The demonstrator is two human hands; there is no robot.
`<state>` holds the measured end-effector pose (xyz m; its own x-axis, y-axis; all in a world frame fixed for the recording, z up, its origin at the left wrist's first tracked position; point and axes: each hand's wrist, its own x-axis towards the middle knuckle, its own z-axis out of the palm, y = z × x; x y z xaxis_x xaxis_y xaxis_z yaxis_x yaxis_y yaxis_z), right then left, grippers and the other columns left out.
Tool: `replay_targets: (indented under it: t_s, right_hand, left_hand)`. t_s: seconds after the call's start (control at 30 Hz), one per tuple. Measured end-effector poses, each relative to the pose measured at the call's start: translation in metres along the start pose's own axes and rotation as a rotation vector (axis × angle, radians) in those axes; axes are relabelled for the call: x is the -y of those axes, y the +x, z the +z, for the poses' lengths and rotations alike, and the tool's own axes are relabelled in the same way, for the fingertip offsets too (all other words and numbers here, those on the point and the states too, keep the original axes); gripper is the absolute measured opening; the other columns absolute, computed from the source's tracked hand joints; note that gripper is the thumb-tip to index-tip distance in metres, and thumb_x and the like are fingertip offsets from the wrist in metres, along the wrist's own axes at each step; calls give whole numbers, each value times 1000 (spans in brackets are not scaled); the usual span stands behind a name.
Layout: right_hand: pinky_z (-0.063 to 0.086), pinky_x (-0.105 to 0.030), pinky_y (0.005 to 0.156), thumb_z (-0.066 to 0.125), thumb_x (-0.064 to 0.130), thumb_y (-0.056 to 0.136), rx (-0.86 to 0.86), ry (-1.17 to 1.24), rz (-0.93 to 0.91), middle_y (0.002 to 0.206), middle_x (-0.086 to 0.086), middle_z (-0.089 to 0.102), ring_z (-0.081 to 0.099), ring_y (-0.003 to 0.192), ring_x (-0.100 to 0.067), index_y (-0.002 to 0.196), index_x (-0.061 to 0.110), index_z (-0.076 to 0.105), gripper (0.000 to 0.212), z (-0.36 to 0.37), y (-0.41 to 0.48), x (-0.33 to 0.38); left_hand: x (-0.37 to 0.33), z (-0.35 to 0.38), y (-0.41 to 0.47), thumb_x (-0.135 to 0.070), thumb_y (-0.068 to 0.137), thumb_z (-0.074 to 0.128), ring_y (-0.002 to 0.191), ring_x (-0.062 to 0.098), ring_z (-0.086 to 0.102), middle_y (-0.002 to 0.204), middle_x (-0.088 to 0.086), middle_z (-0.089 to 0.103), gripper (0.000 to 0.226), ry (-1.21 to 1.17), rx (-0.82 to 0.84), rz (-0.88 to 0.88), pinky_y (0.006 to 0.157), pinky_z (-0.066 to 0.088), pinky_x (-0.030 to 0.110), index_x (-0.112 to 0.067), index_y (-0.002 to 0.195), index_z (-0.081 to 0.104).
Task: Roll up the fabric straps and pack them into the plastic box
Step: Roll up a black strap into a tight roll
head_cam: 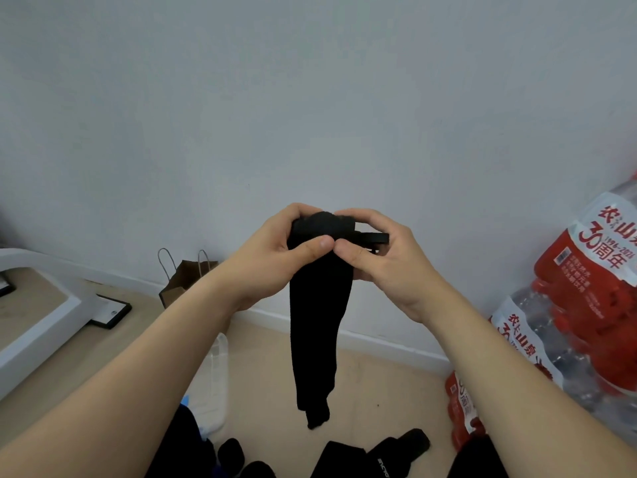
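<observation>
Now we hold the long black fabric strap up before the pale wall, fingers of our left hand and right hand clamped on its rolled top, tail hanging.

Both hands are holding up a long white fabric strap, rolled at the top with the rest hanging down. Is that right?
Not quite. The long fabric strap is black, not white. The head view shows the left hand and the right hand holding it up by its rolled top, with the rest hanging down.
</observation>
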<state>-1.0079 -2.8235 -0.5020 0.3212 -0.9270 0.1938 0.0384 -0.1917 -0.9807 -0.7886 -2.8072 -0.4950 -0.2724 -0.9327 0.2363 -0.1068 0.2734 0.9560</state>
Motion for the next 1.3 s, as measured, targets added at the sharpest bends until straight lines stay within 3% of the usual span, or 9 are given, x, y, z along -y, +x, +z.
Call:
replay_targets:
  t_s: [0.17, 0.4, 0.57, 0.67, 0.77, 0.93, 1.07, 1.2, 1.3]
  right_hand:
    - [66, -47, 89, 69, 25, 107, 22, 38, 38, 120, -15, 80, 79, 110, -33, 133, 13, 71, 29, 4, 1, 0]
    - [67, -48, 88, 67, 18, 108, -12, -36, -15, 119, -13, 79, 78, 110, -32, 132, 21, 73, 24, 6, 1, 4]
    - [66, -47, 75, 72, 39, 104, 36, 76, 201, 118, -26, 76, 78, 97, -50, 132, 26, 72, 31, 7, -1, 6]
    - [65, -43, 71, 69, 44, 105, 17, 71, 224, 114, -23, 76, 80, 92, -44, 129, 20, 71, 34, 9, 0, 1]
    - [67, -44, 81, 68, 29, 107, -21, 77, 133, 123, -17, 77, 81, 103, -35, 129, 17, 70, 25, 9, 1, -3]
    - [68, -45, 81, 69, 20, 107, -51, 4, 38, 125, -17, 75, 80, 108, -28, 132, 22, 70, 24, 12, 2, -3]
    - [65, -40, 78, 78, 31, 101, -120, 118, 124, 118, -14, 79, 82, 99, -32, 136, 31, 64, 38, 19, 3, 2]
    - [63, -35, 74, 73, 52, 100, -108, 141, 257, 118, -9, 81, 82, 100, -30, 135, 14, 65, 52, 21, 6, 5]
    - [63, -36, 80, 67, 40, 107, -79, 131, 210, 122, -10, 80, 80, 106, -28, 135, 13, 67, 40, 18, 6, 3]
  left_hand:
    - [1, 1, 1, -6, 97, 78, 109, 28, 75, 123, 15, 69, 44, 93, -3, 40, 93, 64, 40, -21, 132, 55]
    - [6, -1, 3, -29, 97, 80, 116, 32, 73, 118, 11, 75, 33, -11, -7, -56, 101, 61, 53, -22, 126, 65]
    - [6, -2, 5, -1, 97, 76, 109, 20, 73, 117, 6, 74, 39, 29, -4, 3, 93, 63, 34, -22, 128, 64]
    - [7, -2, 6, 4, 93, 75, 110, 24, 73, 117, 6, 74, 44, 76, 6, -13, 92, 63, 36, -24, 125, 64]
    - [5, 1, 8, -14, 86, 72, 114, 35, 72, 123, 12, 72, 39, -28, -11, -113, 98, 60, 51, -27, 123, 66]
    - [5, 4, 10, -56, 99, 69, 101, 16, 79, 104, -5, 81, 45, -25, -88, -210, 93, 65, 49, -18, 123, 67]
    - [2, 3, 9, -41, 104, 70, 100, 16, 78, 107, -4, 78, 31, -57, -148, -145, 91, 65, 48, -20, 126, 64]
    - [1, 8, 7, -18, 106, 69, 104, 24, 75, 117, 5, 73, 29, -73, -103, -109, 95, 64, 53, -19, 133, 60]
    - [1, 11, 7, -7, 103, 70, 105, 22, 76, 116, 4, 73, 37, -117, -102, -96, 99, 63, 44, -19, 136, 59]
